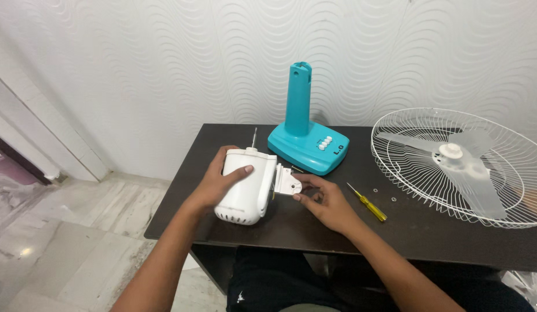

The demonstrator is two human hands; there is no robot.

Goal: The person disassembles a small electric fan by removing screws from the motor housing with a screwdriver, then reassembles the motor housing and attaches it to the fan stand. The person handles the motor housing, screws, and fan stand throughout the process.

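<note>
A white fan motor housing [249, 190] stands on the dark table [407, 231], a thin metal shaft sticking up from its top. My left hand [220, 181] wraps around its left side. My right hand [325, 199] pinches a small white plastic part [288, 184] against the housing's right side. A teal fan base [308, 145] with an upright column and white buttons stands just behind the housing.
A yellow-handled screwdriver [368, 203] lies to the right of my right hand, with small washers [376, 189] beyond it. A white wire fan guard [421, 162] holding translucent blades rests at the table's right end. The tiled floor lies to the left.
</note>
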